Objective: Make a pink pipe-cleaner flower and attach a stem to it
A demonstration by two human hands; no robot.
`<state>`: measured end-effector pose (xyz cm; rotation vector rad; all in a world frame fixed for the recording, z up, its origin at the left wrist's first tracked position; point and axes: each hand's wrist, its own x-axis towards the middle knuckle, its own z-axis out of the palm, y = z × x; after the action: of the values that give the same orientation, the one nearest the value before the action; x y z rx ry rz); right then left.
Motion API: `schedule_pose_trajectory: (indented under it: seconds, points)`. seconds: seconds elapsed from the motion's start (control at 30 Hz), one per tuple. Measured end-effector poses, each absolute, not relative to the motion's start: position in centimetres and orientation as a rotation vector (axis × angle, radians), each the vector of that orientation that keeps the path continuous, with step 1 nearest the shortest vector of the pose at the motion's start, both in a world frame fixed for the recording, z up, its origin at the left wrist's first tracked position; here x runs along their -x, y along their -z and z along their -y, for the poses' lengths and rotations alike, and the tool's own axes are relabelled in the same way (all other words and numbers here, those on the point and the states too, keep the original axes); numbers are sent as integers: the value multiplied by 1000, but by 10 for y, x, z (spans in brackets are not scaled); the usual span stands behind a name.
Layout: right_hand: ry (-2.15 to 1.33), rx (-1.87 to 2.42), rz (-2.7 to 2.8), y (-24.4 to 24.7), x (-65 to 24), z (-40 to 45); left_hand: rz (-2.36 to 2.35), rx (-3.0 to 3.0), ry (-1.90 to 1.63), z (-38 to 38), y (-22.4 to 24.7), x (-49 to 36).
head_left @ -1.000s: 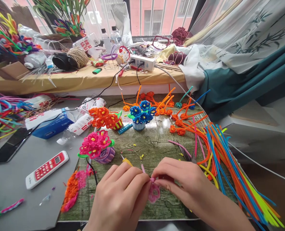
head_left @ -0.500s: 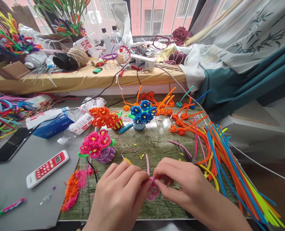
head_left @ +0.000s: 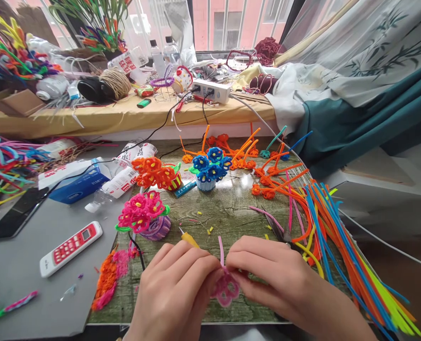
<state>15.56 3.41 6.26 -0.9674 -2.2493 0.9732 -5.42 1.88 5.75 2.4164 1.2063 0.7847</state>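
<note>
A light pink pipe-cleaner flower (head_left: 226, 290) with looped petals is pinched between my two hands, its straight stem standing up above my fingertips. My left hand (head_left: 176, 279) grips it from the left, and my right hand (head_left: 267, 270) from the right; both have their fingers closed, and the fingertips partly hide the flower's middle. Just beyond the left hand lies a yellow-handled pointed tool (head_left: 189, 239). Past the right hand rest dark scissors (head_left: 274, 226), partly covered, beside a pink pipe cleaner (head_left: 265, 215).
Pink (head_left: 142, 210), orange (head_left: 155, 173) and blue (head_left: 212, 163) flower pots stand on the table. Loose orange flowers (head_left: 267, 182) lie at the back right, with a bundle of pipe cleaners (head_left: 359, 265) along the right edge. A red-and-white handset (head_left: 71, 248) lies left.
The pink flower has come slightly lower and more of its petals show below my fingers. Both hands stay closed on it, with the fingers shifted a little.
</note>
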Motion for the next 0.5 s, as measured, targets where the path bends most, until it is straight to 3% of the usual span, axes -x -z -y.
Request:
schedule_pose_trajectory:
  seconds: [0.2, 0.5]
  points:
    - [-1240, 1073, 1943, -61, -159, -35, -1185, -2377, -765, -21, -59, 57]
    - [-1286, 1063, 1950, -60, -154, -36, -1216, -2375, -788, -19, -59, 52]
